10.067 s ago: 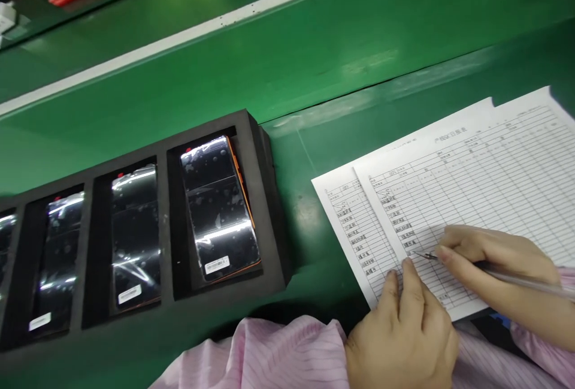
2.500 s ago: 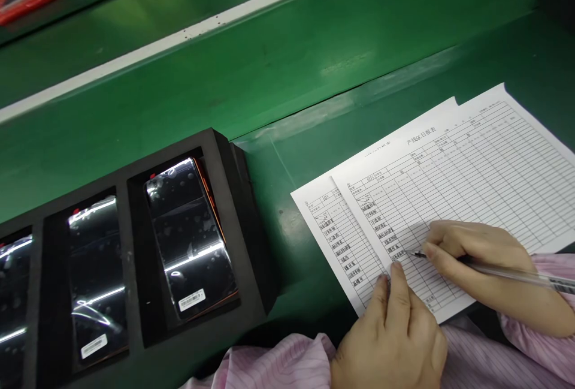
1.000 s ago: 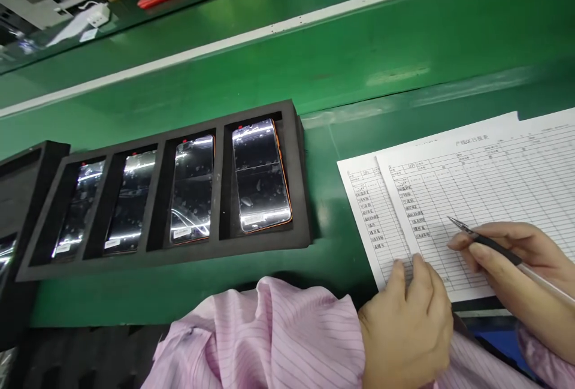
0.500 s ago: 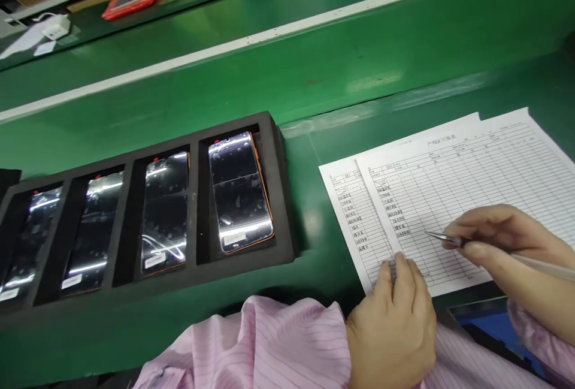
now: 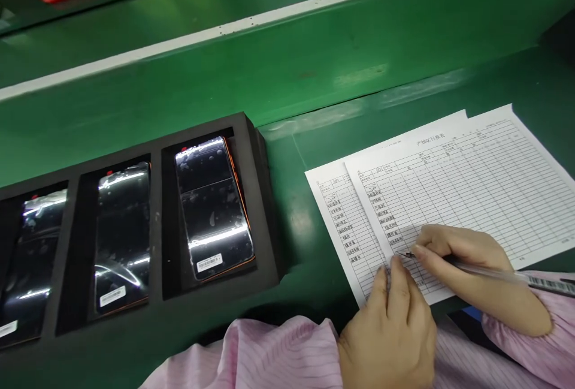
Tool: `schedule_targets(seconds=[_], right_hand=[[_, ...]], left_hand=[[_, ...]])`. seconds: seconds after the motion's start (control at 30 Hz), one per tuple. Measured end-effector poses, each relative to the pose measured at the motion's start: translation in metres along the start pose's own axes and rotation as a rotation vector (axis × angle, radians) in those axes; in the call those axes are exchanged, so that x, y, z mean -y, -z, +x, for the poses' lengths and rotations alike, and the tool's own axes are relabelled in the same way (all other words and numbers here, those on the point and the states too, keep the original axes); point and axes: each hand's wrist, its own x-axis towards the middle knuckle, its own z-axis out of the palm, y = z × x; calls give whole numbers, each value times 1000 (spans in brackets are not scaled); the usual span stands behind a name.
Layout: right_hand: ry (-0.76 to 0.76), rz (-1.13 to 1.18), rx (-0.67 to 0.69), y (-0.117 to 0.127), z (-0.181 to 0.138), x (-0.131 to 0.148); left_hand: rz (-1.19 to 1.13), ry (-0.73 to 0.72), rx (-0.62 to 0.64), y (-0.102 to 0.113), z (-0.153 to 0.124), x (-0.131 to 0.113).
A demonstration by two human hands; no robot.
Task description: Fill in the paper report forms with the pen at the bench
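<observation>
Head view: right hand (image 5: 462, 257) closed on pen (image 5: 498, 271), tip down again on form (image 5: 471, 185) just ahead of grip, beside left hand (image 5: 390, 332), open and empty, pressing it flat; lifted a moment ago, so back to writing.

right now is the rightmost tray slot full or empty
Full. A phone lies flat in that slot of the tray, glossy face up, with a white label near its bottom edge.

Grn bench (image 5: 135, 107) — white strip (image 5: 233, 24).
</observation>
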Motion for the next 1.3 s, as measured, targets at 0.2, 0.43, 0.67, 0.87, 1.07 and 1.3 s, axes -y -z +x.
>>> schedule_targets(seconds=[0.2, 0.43, 0.67, 0.87, 1.07, 1.3], right_hand=[[47, -65, 31, 0, -6, -5], [49, -98, 38, -1, -4, -6], [90, -91, 35, -2, -3, -7], [39, -115, 20, -1, -7, -8], [32, -74, 7, -2, -7, -8], [27, -111, 29, -2, -3, -5]], left_hand=[[-14, 56, -1, -2, 1, -2], [-4, 30, 2, 0, 3, 2], [-11, 19, 9, 1, 4, 4], [-27, 28, 35, -1, 3, 3], [-16, 10, 45, -1, 3, 1], [-26, 17, 62, 0, 3, 2]])
